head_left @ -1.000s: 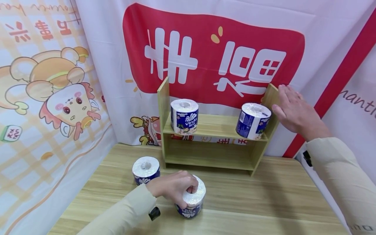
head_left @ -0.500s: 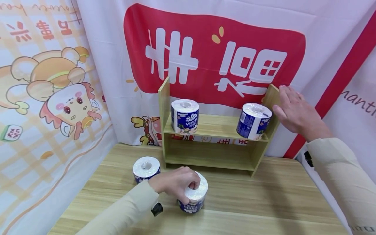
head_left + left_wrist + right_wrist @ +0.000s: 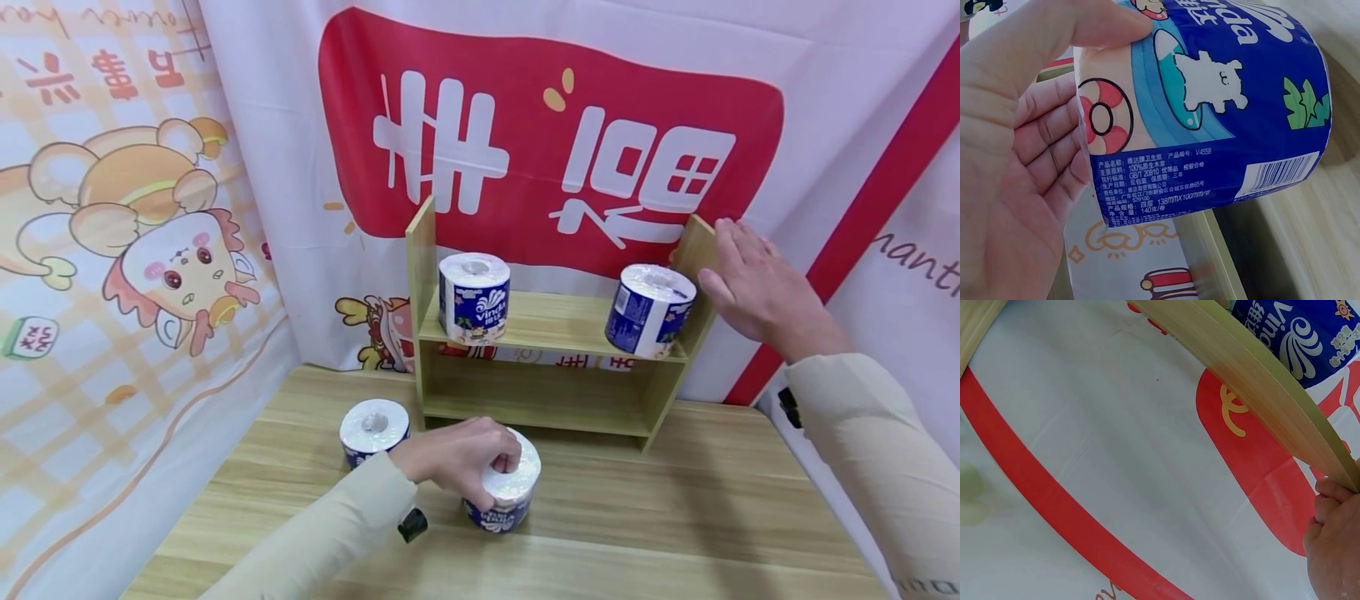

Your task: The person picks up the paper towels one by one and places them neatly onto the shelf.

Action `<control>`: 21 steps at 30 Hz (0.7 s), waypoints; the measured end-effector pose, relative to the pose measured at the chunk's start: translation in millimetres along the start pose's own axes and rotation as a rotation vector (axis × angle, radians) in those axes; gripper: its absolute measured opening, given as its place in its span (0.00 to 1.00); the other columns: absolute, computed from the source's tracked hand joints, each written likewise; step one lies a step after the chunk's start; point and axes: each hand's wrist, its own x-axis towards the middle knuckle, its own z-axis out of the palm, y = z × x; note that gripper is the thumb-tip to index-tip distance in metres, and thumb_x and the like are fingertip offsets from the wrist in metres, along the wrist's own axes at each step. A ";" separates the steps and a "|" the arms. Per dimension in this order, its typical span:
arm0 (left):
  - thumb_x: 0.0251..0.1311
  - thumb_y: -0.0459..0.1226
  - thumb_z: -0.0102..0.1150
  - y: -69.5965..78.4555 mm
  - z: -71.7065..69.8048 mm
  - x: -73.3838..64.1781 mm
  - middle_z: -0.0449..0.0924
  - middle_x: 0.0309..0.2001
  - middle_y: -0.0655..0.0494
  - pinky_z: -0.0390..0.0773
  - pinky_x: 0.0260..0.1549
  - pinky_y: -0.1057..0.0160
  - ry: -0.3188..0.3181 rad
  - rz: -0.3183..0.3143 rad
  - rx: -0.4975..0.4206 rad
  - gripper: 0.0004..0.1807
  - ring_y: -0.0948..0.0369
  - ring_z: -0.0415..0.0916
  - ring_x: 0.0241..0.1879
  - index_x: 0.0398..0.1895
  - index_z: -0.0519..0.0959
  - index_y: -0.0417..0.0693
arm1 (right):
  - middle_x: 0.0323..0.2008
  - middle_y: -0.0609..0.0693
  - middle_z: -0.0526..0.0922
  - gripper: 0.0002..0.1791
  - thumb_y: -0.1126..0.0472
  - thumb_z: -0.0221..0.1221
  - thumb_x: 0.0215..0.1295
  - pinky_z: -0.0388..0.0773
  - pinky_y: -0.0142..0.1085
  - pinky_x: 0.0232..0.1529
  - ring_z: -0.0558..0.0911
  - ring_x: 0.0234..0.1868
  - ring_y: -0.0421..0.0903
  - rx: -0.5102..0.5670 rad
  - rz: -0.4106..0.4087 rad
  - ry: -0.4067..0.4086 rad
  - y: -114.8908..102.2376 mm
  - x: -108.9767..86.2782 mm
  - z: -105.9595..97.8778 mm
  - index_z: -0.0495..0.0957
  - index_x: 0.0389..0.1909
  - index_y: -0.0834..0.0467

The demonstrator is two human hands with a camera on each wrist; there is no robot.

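My left hand (image 3: 465, 460) holds a toilet roll (image 3: 527, 468) in white and blue Vinda wrapping, in front of the small wooden shelf (image 3: 540, 414). The thumb presses its printed side and the fingers reach into the core at the top. The left wrist view shows the roll's blue label (image 3: 1210, 125) close up, with the thumb on the wrapper. My right hand (image 3: 765, 292) rests its straight fingers against the shelf's right side panel (image 3: 693, 258); in the right wrist view the fingers (image 3: 1329, 506) touch that panel's end.
Two more toilet rolls stand on the upper board, one left (image 3: 474, 300) and one right (image 3: 649, 310). Another roll (image 3: 375, 429) stands on the wooden table (image 3: 637, 533), left of the held one. A printed cloth (image 3: 285, 167) hangs behind the shelf.
My left hand and the toilet roll in it have moved a little to the right and away from me, towards the shelf. My right hand stays at the side panel.
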 end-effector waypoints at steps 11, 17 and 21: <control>0.43 0.40 0.78 -3.0 -2.5 16.2 0.70 0.29 0.65 0.65 0.29 0.77 0.035 0.003 -0.018 0.19 0.70 0.65 0.30 0.31 0.74 0.54 | 0.86 0.66 0.36 0.50 0.43 0.45 0.78 0.42 0.72 0.81 0.37 0.86 0.70 0.002 -0.002 -0.003 1.2 0.4 0.3 0.27 0.86 0.58; 0.42 0.40 0.78 -5.7 -4.3 26.3 0.71 0.29 0.64 0.65 0.29 0.77 0.048 0.005 -0.018 0.19 0.69 0.66 0.31 0.30 0.73 0.55 | 0.86 0.66 0.36 0.50 0.44 0.45 0.78 0.42 0.72 0.82 0.37 0.85 0.70 -0.001 0.000 -0.001 1.3 0.0 0.4 0.27 0.86 0.58; 0.43 0.40 0.78 -6.3 -5.6 32.4 0.71 0.29 0.63 0.64 0.30 0.77 0.057 0.008 -0.021 0.19 0.68 0.66 0.32 0.30 0.73 0.55 | 0.86 0.66 0.36 0.50 0.44 0.46 0.78 0.41 0.72 0.81 0.38 0.85 0.70 0.002 -0.001 0.000 1.4 0.2 0.8 0.27 0.86 0.58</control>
